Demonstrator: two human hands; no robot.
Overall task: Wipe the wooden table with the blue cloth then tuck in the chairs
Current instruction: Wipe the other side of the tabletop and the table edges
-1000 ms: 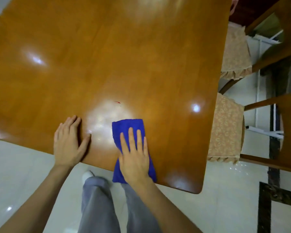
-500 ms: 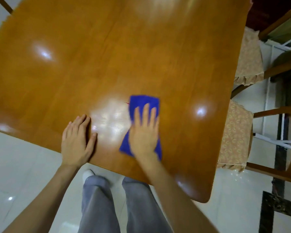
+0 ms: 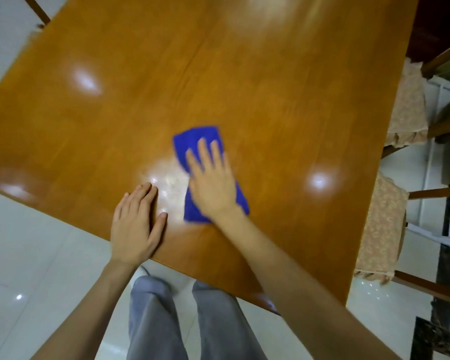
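Note:
A glossy wooden table (image 3: 244,74) fills most of the view. On it lies a folded blue cloth (image 3: 192,137), a hand's length in from the near edge. My right hand (image 3: 211,180) presses flat on the cloth with straight fingers and covers its middle. My left hand (image 3: 135,224) rests flat on the bare wood at the near edge, just left of the cloth. Two wooden chairs with beige patterned seat cushions stand along the right side, one near (image 3: 379,229) and one farther back (image 3: 408,100), their seats sticking out from under the table.
Pale glossy floor tiles (image 3: 24,242) lie below the near edge, with my grey trouser legs (image 3: 153,320) under the table's edge. A chair's wooden rails (image 3: 37,11) show at the far left corner. A dark marble floor strip (image 3: 447,268) runs at the right.
My right hand has slid the blue cloth away from the near edge, further onto the table. My left hand has stayed flat by the edge. The view has shifted with my head.

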